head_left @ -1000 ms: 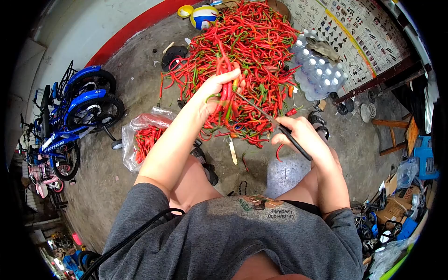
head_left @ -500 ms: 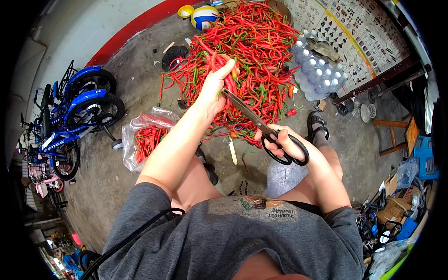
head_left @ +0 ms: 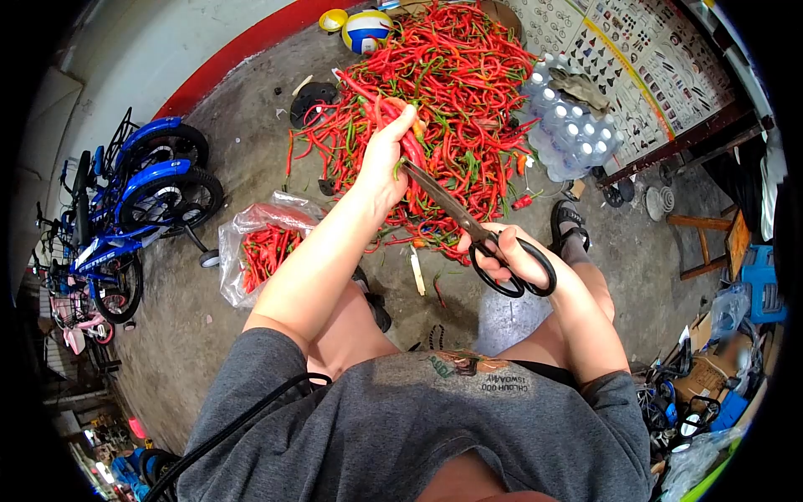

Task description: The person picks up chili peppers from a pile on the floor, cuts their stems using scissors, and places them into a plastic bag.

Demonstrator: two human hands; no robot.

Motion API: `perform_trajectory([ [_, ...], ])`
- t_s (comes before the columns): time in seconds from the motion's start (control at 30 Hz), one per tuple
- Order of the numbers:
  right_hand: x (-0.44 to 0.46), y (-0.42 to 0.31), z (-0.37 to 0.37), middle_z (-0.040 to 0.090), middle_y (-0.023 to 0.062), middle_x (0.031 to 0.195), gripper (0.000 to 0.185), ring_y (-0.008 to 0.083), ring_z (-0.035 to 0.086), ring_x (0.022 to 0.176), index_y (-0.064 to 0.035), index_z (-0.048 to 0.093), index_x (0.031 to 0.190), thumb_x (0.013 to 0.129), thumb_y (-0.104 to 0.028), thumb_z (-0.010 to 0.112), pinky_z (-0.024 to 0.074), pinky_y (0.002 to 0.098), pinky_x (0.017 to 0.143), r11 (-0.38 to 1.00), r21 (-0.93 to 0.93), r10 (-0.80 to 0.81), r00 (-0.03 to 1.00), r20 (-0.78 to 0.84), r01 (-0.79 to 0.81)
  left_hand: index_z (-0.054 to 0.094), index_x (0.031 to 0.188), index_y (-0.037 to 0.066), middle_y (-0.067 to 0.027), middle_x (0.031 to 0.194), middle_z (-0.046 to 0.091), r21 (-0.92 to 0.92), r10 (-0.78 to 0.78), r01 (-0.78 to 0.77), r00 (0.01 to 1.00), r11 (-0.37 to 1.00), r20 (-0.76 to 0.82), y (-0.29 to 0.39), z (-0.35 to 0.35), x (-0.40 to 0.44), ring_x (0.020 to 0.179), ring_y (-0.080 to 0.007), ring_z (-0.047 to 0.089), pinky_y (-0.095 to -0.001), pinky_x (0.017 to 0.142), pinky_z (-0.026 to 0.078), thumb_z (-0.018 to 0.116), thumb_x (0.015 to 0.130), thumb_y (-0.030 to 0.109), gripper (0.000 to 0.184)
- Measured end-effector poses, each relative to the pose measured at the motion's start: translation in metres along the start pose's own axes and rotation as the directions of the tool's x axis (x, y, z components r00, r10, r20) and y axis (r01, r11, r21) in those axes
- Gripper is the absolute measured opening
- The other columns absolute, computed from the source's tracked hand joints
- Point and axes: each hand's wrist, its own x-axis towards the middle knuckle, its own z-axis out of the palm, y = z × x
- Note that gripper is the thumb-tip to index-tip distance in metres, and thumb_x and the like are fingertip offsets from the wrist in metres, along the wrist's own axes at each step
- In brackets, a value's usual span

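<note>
A bunch of red peppers (head_left: pixel 390 112) is held in the closed left hand (head_left: pixel 386 151), the thumb pressed over it, above the near side of a broad pile of red peppers (head_left: pixel 468 92) heaped directly on a worn, stained concrete floor (head_left: pixel 251 142). Black-handled scissors (head_left: pixel 447 203) are gripped in the right hand (head_left: pixel 508 255), its fingers curled through and around the loops, and the blades are pointed toward the left hand, their tips just beside it. On the floor to the left of the pile, more peppers are contained in a clear plastic bag (head_left: pixel 293 211). At the far edge, a volleyball (head_left: pixel 366 32) and a yellow bowl (head_left: pixel 333 20) are set near a pale wall (head_left: pixel 201 33) banded in red at its base. To the right, bottles (head_left: pixel 577 138) are packed in plastic wrap, topped by a crumpled cloth (head_left: pixel 581 89), beside a panel (head_left: pixel 648 67) covered with small pictures. Blue bicycles (head_left: pixel 109 251) are parked along the left side of the room, while a wooden stool (head_left: pixel 738 243), a blue plastic stool (head_left: pixel 764 286) and a cardboard box (head_left: pixel 704 375) are crowded among clutter at the right.
</note>
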Motion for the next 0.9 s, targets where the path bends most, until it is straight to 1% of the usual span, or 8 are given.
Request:
perform_trajectory([
  [0.17,0.0,-0.001,0.001,0.036,-0.0052,0.055,0.084,0.0039,0.036,0.045,-0.0006,0.052,0.103,0.073,-0.077,0.034,0.0273,0.0201,0.041,1.0,0.006,0.0,1.0,-0.022,0.0,0.056,0.091,0.01,-0.0018,0.081,0.061,-0.025,-0.043,0.042,0.999,0.999,-0.02,0.001,0.008,-0.01,0.076,-0.0135,0.058,-0.0292,0.071,0.046,0.062,0.085,0.023,0.016],
  [0.37,-0.005,-0.006,0.003,0.037,-0.005,0.052,0.079,0.0041,0.036,0.041,-0.0003,0.054,0.101,0.078,-0.073,0.036,0.0271,0.0201,0.039,0.998,0.055,0.009,0.999,-0.044,-0.007,0.056,0.092,0.012,-0.0024,0.082,0.061,-0.102,-0.039,0.048,0.995,0.994,0.087,-0.001,0.001,-0.002,0.076,-0.0146,0.058,-0.0292,0.068,0.048,0.061,0.085,0.022,0.013],
  [0.47,-0.009,-0.011,0.006,0.037,-0.0051,0.052,0.077,0.0035,0.036,0.041,-0.0008,0.055,0.1,0.079,-0.072,0.036,0.0269,0.0197,0.038,0.999,0.026,0.027,0.999,-0.036,-0.027,0.056,0.092,0.011,-0.004,0.083,0.06,-0.103,-0.029,0.025,0.999,0.994,-0.03,0.005,-0.001,0.003,0.076,-0.0179,0.058,-0.0323,0.069,0.047,0.062,0.084,0.027,0.019],
  [0.6,-0.013,-0.006,0.006,0.037,-0.006,0.056,0.079,0.0027,0.034,0.044,-0.0027,0.053,0.101,0.075,-0.075,0.036,0.0255,0.0188,0.04,0.999,-0.033,-0.014,0.998,-0.069,0.012,0.054,0.094,0.01,-0.0043,0.086,0.058,-0.397,0.045,-0.019,0.997,0.918,0.055,0.019,-0.022,0.02,0.08,-0.019,0.055,-0.035,0.072,0.045,0.06,0.086,0.029,0.022],
  [0.7,-0.01,0.005,0.004,0.034,-0.0061,0.06,0.085,0.0028,0.033,0.05,-0.0035,0.048,0.109,0.071,-0.079,0.036,0.0267,0.0193,0.045,0.998,0.051,0.023,1.0,-0.006,-0.022,0.052,0.091,0.008,-0.0061,0.088,0.057,-0.524,0.08,0.016,0.984,0.851,0.159,0.034,-0.031,0.018,0.079,-0.0213,0.053,-0.0365,0.072,0.045,0.055,0.088,0.035,0.026],
  [0.73,-0.009,0.007,0.005,0.034,-0.006,0.06,0.08,0.0032,0.032,0.05,-0.0031,0.047,0.11,0.075,-0.075,0.037,0.026,0.0196,0.045,1.0,0.008,-0.004,1.0,0.012,0.004,0.052,0.091,0.009,-0.0062,0.088,0.057,-0.514,0.121,-0.06,0.989,0.856,0.086,0.034,-0.029,0.015,0.079,-0.0215,0.052,-0.0359,0.071,0.045,0.054,0.088,0.034,0.025],
  [0.83,-0.004,0.009,0.015,0.036,-0.0037,0.059,0.062,0.0053,0.034,0.051,-0.0039,0.049,0.108,0.085,-0.061,0.042,0.0281,0.0218,0.046,0.994,-0.113,-0.002,0.989,-0.15,-0.015,0.053,0.087,0.009,-0.0062,0.087,0.057,-0.565,0.163,-0.059,0.977,0.823,0.136,0.035,-0.028,0.014,0.078,-0.0215,0.051,-0.0351,0.07,0.045,0.055,0.087,0.034,0.025],
  [0.9,0.001,0.014,0.016,0.037,-0.0036,0.059,0.061,0.0058,0.035,0.051,-0.0038,0.05,0.107,0.085,-0.06,0.043,0.0291,0.0225,0.047,0.988,-0.153,-0.045,0.982,-0.181,0.017,0.053,0.082,0.01,-0.006,0.086,0.056,-0.579,0.176,-0.072,0.977,0.812,0.124,0.032,-0.024,0.012,0.077,-0.0208,0.051,-0.0342,0.069,0.044,0.056,0.086,0.033,0.023],
])
